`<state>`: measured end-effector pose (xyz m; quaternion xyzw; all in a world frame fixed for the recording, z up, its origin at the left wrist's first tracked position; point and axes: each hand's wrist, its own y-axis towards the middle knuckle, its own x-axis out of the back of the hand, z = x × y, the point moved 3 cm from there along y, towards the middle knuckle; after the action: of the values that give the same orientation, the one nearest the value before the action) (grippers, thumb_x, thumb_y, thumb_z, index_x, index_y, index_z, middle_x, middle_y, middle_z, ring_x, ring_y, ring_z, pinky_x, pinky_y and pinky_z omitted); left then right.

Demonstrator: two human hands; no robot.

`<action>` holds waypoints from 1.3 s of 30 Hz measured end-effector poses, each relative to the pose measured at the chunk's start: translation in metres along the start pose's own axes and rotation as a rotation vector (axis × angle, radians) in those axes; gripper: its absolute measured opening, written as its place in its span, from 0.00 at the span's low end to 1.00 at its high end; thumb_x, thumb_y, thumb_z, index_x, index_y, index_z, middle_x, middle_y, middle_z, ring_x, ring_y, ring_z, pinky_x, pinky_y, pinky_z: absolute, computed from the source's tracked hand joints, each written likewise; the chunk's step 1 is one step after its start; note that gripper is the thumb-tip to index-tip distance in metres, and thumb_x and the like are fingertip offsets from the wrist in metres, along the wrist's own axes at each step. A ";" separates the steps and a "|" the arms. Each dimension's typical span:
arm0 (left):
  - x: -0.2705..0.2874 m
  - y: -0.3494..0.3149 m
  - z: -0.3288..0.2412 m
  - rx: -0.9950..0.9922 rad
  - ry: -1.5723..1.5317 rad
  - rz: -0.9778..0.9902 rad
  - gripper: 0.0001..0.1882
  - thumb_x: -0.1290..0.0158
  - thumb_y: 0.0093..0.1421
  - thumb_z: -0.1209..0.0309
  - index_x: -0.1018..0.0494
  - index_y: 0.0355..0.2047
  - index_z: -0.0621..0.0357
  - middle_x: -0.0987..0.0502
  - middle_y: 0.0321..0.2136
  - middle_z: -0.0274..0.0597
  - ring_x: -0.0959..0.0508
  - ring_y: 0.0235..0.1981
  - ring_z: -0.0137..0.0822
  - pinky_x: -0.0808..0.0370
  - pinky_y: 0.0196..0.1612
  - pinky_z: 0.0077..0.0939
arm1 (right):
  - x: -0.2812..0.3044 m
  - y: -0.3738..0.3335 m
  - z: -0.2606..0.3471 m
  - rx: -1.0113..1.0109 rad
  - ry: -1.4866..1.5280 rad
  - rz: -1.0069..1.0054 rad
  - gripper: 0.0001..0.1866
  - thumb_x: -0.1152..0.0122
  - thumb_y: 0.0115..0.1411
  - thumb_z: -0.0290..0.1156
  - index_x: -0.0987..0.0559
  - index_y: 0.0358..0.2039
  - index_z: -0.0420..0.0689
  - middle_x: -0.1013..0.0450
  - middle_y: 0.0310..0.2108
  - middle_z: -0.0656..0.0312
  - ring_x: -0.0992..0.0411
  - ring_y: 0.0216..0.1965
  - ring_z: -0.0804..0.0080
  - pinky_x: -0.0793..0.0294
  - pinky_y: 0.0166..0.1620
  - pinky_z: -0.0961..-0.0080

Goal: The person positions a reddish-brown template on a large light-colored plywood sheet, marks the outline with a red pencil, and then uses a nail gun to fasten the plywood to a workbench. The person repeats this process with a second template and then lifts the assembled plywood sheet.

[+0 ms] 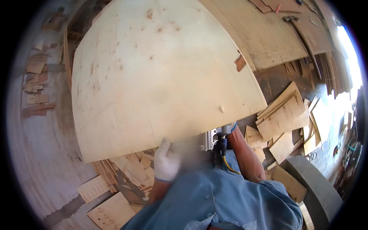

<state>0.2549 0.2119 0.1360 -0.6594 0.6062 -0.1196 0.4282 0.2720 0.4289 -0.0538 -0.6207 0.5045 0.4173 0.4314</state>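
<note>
A large pale plywood sheet [153, 76] with brown knots and a chipped spot near its right edge fills the view in front of me. My left hand [167, 163], in a white knit glove, grips the sheet's near edge with the thumb on top; the other fingers are mostly hidden. Under the same edge, farther right, is an air nail gun or stapler [209, 140] with a silver body and a dark fitting. A yellow hose [229, 165] runs from it. My right hand [233, 127], gloved with a blue cuff, is closed at this tool, its fingers largely covered by the sheet. A grey blur hides the spot between my hands.
Behind the sheet at right lies another wide board [257, 34], with a hammer [301, 34] on it. Plywood offcuts [285, 115] are heaped at right, and more scraps [111, 211] lie below left. A grey curved object [314, 188] stands near my right side.
</note>
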 end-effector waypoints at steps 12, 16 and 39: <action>-0.038 -0.028 -0.042 -0.385 0.865 -0.016 0.09 0.52 0.69 0.69 0.24 0.38 0.60 0.20 0.28 0.48 0.24 0.26 0.39 0.26 0.37 0.36 | 0.003 0.038 0.060 -0.103 -0.071 -0.117 0.19 0.51 0.70 0.42 0.28 0.52 0.42 0.36 0.21 0.69 0.37 0.18 0.77 0.37 0.19 0.79; -0.040 -0.018 -0.029 -0.251 0.199 0.087 0.08 0.49 0.67 0.72 0.24 0.38 0.64 0.20 0.28 0.45 0.21 0.28 0.35 0.25 0.33 0.29 | 0.006 0.034 0.081 -0.134 -0.124 -0.167 0.19 0.50 0.69 0.42 0.28 0.53 0.42 0.37 0.21 0.68 0.36 0.18 0.77 0.36 0.20 0.79; 0.001 0.117 0.117 0.082 -0.008 0.155 0.17 0.49 0.70 0.63 0.25 0.46 0.68 0.19 0.40 0.51 0.18 0.35 0.35 0.18 0.41 0.28 | -0.184 -0.096 0.296 0.354 -1.173 -0.723 0.12 0.43 0.69 0.41 0.27 0.43 0.46 0.31 0.24 0.65 0.30 0.20 0.70 0.22 0.24 0.73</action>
<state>0.2527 0.2719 -0.0183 -0.5929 0.6483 -0.1080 0.4654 0.3154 0.7728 0.0495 -0.3427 0.0120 0.4252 0.8377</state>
